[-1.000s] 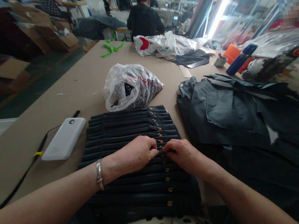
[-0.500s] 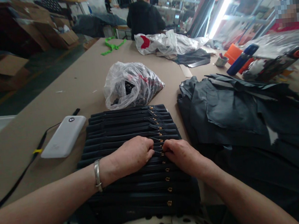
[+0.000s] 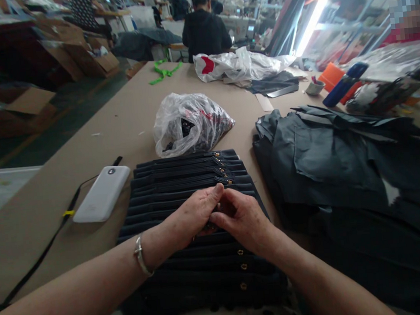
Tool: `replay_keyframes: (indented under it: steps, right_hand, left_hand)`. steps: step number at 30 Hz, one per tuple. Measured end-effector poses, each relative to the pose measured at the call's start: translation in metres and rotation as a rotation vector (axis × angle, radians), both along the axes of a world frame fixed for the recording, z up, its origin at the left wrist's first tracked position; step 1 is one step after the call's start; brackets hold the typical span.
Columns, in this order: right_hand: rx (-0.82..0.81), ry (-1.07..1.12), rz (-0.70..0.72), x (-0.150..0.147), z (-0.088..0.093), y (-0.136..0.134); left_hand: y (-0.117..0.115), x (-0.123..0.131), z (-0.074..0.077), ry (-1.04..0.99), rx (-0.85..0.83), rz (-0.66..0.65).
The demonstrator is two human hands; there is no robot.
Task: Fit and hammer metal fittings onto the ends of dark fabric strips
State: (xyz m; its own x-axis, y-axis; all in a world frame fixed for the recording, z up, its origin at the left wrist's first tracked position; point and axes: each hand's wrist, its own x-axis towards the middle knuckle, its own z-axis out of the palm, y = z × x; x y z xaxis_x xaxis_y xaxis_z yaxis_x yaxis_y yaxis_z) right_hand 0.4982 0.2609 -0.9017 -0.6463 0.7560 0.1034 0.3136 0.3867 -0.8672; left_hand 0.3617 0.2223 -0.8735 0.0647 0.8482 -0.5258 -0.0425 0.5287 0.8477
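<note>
A row of overlapping black zippered pieces [image 3: 175,185] lies in front of me, with gold zipper hardware [image 3: 230,181] down its right side. Over the middle of that row, my left hand [image 3: 196,210] is cupped with its thumb raised. My right hand [image 3: 246,218] meets it, thumb and fingers curled in at the left palm. Small dark bits show between the two hands, too hidden to name. Just beyond the row sits a clear plastic bag [image 3: 195,119], its mouth facing me and small black parts inside.
A white power bank [image 3: 101,194] with a black cable [image 3: 38,260] lies to the left. Black fabric pieces [image 3: 327,152] are heaped on the right. Farther back are a white plastic bag [image 3: 246,63], a green strip [image 3: 164,72], a small cup [image 3: 314,87] and a seated person [image 3: 205,28].
My hands were apart, pinching at a zipper's gold hardware and a thin strand. Now they have come together, the right fingers reaching into the cupped left hand. The view has shifted slightly.
</note>
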Motion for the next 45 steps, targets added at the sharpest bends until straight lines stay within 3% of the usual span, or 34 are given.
replay_keyframes:
  steps: [6, 10, 13, 16, 20, 23, 26, 32, 34, 39, 45]
  right_hand:
    - [-0.257, 0.213, -0.004, -0.007, -0.009, 0.000]
    - [-0.013, 0.180, -0.084, 0.000, -0.004, -0.006]
    - [0.223, 0.101, 0.011, 0.005, -0.003, -0.011]
    - [0.260, 0.029, 0.068, 0.006, -0.004, -0.011]
    - [0.031, 0.103, 0.098, 0.010, -0.003, -0.007]
    - [-0.242, 0.206, 0.035, 0.017, -0.001, -0.004]
    - [-0.449, 0.300, -0.024, 0.026, 0.000, 0.000]
    - [-0.642, 0.281, 0.005, 0.040, -0.009, -0.002]
    - [-0.576, 0.205, 0.018, 0.043, -0.012, -0.003]
    - [-0.160, -0.103, 0.001, 0.047, -0.011, -0.005]
    - [0.047, -0.268, 0.034, 0.050, -0.015, -0.003]
  left_hand:
    - [0.000, 0.005, -0.011, -0.030, -0.003, 0.151]
    - [0.002, 0.006, -0.009, -0.018, 0.007, 0.214]
    - [0.002, 0.009, -0.009, -0.019, 0.052, 0.204]
    - [0.000, 0.014, -0.010, -0.017, 0.003, 0.169]
    - [-0.001, 0.013, -0.011, -0.095, -0.073, 0.162]
    - [-0.001, 0.006, -0.012, -0.239, -0.165, 0.161]
    - [-0.003, 0.000, -0.013, -0.301, -0.191, 0.079]
    - [-0.007, 0.006, -0.012, 0.027, -0.117, -0.086]
    - [-0.006, 0.009, -0.011, 0.142, -0.063, -0.147]
    - [-0.001, 0.010, -0.009, 0.452, 0.147, -0.361]
    - [0.001, 0.006, -0.014, 0.697, 0.265, -0.539]
